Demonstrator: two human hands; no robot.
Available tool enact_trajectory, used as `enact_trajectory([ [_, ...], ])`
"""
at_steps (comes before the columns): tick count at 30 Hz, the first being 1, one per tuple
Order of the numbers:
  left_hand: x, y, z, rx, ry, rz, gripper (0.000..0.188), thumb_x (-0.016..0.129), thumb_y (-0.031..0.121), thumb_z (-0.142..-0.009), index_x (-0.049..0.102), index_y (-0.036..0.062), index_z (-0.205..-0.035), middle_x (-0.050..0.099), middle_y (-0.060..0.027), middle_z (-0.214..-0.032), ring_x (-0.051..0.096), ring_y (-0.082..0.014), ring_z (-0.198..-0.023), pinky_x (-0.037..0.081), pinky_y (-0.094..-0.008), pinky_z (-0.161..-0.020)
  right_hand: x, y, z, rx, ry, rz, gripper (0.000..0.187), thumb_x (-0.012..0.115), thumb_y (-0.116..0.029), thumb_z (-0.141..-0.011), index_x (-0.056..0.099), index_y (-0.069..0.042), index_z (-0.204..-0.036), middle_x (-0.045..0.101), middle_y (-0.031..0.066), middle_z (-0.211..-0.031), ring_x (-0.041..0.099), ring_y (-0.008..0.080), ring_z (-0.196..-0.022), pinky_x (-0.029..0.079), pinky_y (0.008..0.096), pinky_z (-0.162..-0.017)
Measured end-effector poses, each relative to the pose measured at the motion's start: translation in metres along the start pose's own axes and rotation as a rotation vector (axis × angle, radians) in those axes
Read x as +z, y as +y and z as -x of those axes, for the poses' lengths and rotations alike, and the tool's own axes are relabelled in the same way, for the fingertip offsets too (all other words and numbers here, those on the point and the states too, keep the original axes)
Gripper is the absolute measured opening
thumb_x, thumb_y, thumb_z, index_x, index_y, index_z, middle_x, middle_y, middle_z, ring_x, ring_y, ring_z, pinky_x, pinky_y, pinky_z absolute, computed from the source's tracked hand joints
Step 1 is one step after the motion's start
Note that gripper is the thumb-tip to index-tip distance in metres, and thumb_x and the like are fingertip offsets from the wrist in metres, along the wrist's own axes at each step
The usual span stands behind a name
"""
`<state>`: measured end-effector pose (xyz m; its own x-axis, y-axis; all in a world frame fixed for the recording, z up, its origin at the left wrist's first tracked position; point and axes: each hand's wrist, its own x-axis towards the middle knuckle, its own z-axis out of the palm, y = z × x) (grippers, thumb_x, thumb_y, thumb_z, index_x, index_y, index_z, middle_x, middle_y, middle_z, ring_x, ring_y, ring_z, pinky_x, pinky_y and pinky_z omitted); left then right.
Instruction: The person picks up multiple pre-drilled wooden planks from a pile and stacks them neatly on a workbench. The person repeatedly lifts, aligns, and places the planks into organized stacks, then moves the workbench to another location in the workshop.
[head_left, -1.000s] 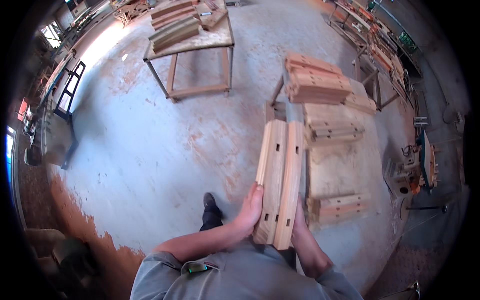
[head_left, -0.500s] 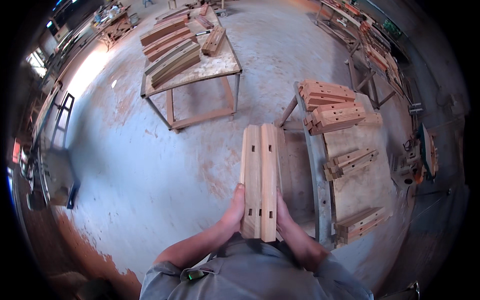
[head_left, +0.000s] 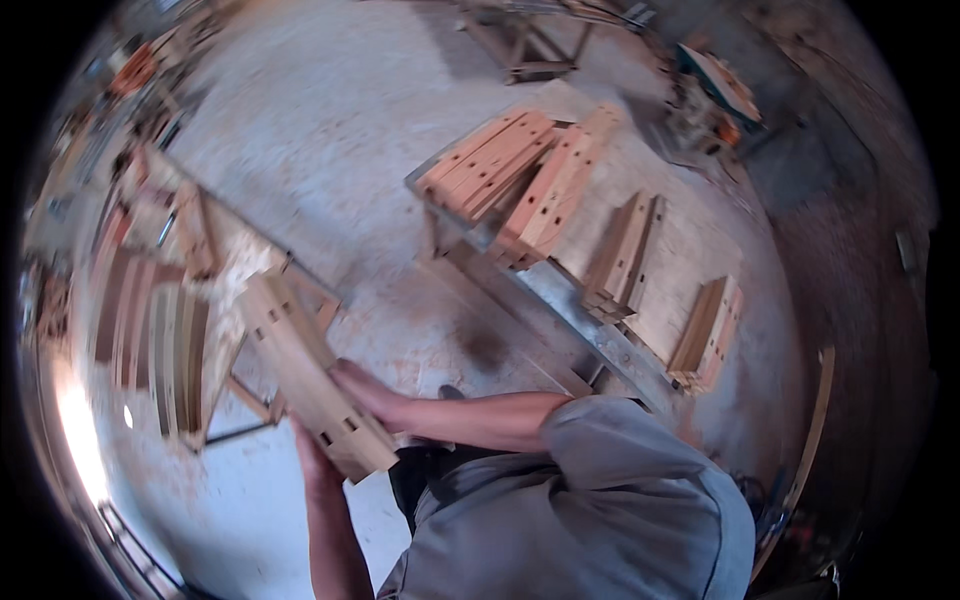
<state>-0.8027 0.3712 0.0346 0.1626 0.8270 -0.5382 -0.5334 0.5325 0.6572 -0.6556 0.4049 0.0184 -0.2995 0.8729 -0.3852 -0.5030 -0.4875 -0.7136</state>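
Between my two hands is a bundle of pale mortised wooden bars point(head_left: 303, 365), side by side, with small rectangular slots near both ends. It is held in front of my body, slanting up to the left. My left hand point(head_left: 312, 455) presses the near left side, its fingers partly hidden behind the wood. My right hand point(head_left: 368, 393) grips the opposite side, and its fingertips are hidden too. Beyond the far end of the bars is the edge of a wooden-topped table point(head_left: 250, 262).
Stacked wooden bars point(head_left: 180, 350) lie on the left table. A second table point(head_left: 655, 270) on the right carries reddish slotted bars point(head_left: 490, 165) and smaller bar stacks point(head_left: 625, 255). Concrete floor point(head_left: 330, 110) lies between them. A machine point(head_left: 715, 95) stands at the far right.
My view has swung to the right. The bars, held in both hands, have gone from upright in the middle to slanted at the left, beside the left table.
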Motion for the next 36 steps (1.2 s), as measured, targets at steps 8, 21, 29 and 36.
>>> enact_trajectory([
  [8,-0.068,0.148,-0.168,-0.044,-0.045,-0.162,0.071,0.034,0.063,-0.092,0.036,0.0094,-0.139,0.05,-0.0124,-0.129,0.051,-0.0269,-0.116,0.045,-0.0395,-0.096,0.07,-0.014,-0.195,-0.07,0.214,0.126,0.062,0.042,-0.048,-0.095,0.038,0.002,-0.132,0.049,0.0181,-0.124,0.045,0.022,-0.119,0.034,0.0335,-0.101],
  [21,-0.207,0.286,-0.324,-0.212,-0.328,0.011,0.055,0.035,0.046,-0.099,0.042,0.0054,-0.136,0.056,-0.0099,-0.125,0.057,-0.021,-0.108,0.047,-0.0363,-0.095,0.163,0.031,-0.395,-0.008,0.368,-0.34,0.048,0.04,-0.039,-0.098,0.038,-0.004,-0.132,0.052,0.0122,-0.12,0.053,0.0222,-0.109,0.045,0.0366,-0.093],
  [29,-0.225,0.313,-0.372,-0.179,-0.212,-0.113,0.051,0.036,0.041,-0.099,0.047,0.0028,-0.13,0.056,-0.0105,-0.122,0.057,-0.0206,-0.106,0.046,-0.0349,-0.094,0.18,0.009,-0.43,0.088,0.459,0.051,0.063,0.03,-0.052,-0.098,0.033,-0.005,-0.14,0.047,0.0158,-0.134,0.046,0.0256,-0.122,0.034,0.0382,-0.105],
  [36,-0.209,0.336,-0.396,-0.205,0.052,-0.55,0.054,0.04,0.045,-0.097,0.051,0.0023,-0.128,0.061,-0.0104,-0.113,0.061,-0.0195,-0.096,0.05,-0.0333,-0.083,0.16,-0.006,-0.442,0.045,0.497,0.477,0.075,0.034,-0.049,-0.096,0.022,0.011,-0.14,0.051,0.0327,-0.122,0.055,0.0356,-0.112,0.039,0.0361,-0.1],
])
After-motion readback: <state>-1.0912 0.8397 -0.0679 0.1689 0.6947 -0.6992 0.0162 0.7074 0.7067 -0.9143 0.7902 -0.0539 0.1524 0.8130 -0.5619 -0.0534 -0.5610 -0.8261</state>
